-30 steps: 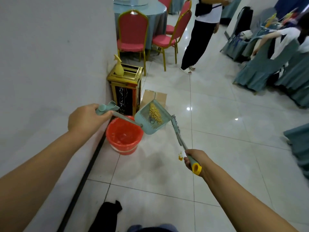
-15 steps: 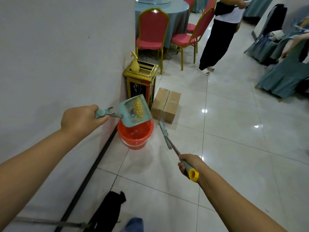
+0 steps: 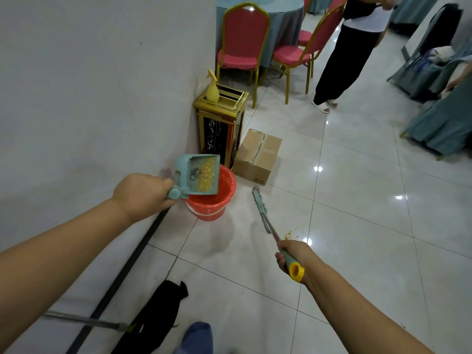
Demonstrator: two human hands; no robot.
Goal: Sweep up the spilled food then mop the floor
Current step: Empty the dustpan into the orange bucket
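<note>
Now my left hand (image 3: 141, 194) grips the handle of the pale blue plastic dustpan (image 3: 201, 175), tilted over the round red bucket (image 3: 217, 200), yellow grains (image 3: 206, 172) heaped inside; my right hand (image 3: 291, 254) is curled round the yellow-capped broom (image 3: 260, 208); crumbs (image 3: 293, 232) dot the glossy tiled floor (image 3: 357, 251) nearby; a cardboard box (image 3: 258, 157) sits just beyond the bucket.
</note>
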